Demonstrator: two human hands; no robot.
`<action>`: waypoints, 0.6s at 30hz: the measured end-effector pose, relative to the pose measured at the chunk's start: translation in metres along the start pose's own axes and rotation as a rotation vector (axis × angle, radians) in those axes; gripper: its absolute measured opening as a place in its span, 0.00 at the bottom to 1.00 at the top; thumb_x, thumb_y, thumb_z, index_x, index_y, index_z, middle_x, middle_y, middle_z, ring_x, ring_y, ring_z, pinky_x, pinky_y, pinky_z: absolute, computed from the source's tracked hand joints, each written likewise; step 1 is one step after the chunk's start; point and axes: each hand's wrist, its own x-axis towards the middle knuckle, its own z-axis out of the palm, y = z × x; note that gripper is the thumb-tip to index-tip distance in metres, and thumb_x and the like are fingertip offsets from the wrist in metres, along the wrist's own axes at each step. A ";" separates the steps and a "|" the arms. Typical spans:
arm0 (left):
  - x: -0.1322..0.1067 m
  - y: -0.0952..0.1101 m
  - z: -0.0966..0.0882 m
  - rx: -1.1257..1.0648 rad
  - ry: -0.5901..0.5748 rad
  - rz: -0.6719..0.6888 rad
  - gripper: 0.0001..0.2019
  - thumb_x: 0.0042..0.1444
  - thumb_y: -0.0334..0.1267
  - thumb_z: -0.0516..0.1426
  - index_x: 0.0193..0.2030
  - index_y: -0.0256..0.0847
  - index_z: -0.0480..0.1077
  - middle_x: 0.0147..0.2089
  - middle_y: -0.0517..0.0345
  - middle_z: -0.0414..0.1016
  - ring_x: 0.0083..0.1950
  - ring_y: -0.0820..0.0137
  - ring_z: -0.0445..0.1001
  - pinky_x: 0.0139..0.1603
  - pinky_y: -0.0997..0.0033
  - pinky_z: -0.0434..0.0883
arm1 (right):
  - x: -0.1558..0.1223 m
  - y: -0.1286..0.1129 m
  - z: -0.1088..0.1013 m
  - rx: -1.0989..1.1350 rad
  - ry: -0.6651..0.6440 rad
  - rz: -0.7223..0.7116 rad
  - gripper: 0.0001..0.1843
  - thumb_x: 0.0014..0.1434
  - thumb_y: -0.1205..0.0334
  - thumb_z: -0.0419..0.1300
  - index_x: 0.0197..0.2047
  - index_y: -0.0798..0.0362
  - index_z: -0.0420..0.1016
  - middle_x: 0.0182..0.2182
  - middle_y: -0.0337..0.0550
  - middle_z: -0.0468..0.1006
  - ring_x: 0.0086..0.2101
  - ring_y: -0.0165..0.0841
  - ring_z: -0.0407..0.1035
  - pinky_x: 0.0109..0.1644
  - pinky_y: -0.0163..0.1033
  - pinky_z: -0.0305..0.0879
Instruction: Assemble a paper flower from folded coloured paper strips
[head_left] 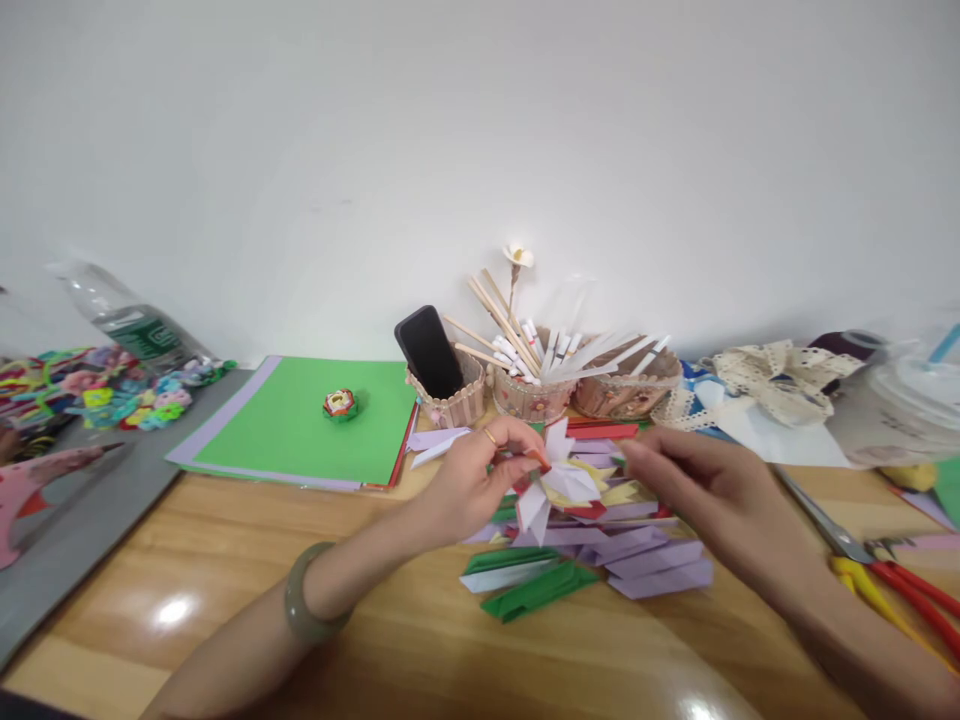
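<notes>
Paper flower (574, 482), lower centre of the frame, pinched in the left grip (480, 482).
A light pinch should keep its petals (534, 510) crisp; whether the right grip (701, 490), just beside, holds anything cannot be told.

Three cups (532, 402) stand along the worktop's (225, 550) back edge, a phone (429, 352) in the left one, paper strips (660, 575) before them, scissors (841, 538) to the right.
</notes>
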 end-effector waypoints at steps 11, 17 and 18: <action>0.003 -0.002 0.000 -0.311 -0.194 -0.018 0.03 0.57 0.35 0.52 0.35 0.38 0.62 0.35 0.57 0.64 0.33 0.76 0.66 0.34 0.76 0.66 | 0.004 0.003 0.010 0.211 -0.225 0.038 0.10 0.57 0.55 0.56 0.35 0.52 0.74 0.34 0.41 0.76 0.35 0.34 0.69 0.36 0.35 0.65; 0.006 -0.003 -0.003 -0.233 -0.264 0.062 0.01 0.57 0.30 0.52 0.35 0.38 0.63 0.36 0.56 0.65 0.40 0.73 0.67 0.43 0.72 0.66 | 0.001 0.004 0.013 0.205 -0.192 0.059 0.10 0.55 0.55 0.59 0.32 0.52 0.75 0.28 0.40 0.77 0.30 0.32 0.70 0.31 0.35 0.65; 0.006 -0.003 -0.002 -0.233 -0.249 0.056 0.01 0.56 0.30 0.52 0.35 0.38 0.63 0.37 0.56 0.65 0.41 0.73 0.67 0.44 0.71 0.66 | 0.000 0.004 0.013 0.175 -0.144 0.007 0.09 0.55 0.56 0.59 0.31 0.52 0.76 0.29 0.40 0.77 0.31 0.33 0.70 0.32 0.35 0.65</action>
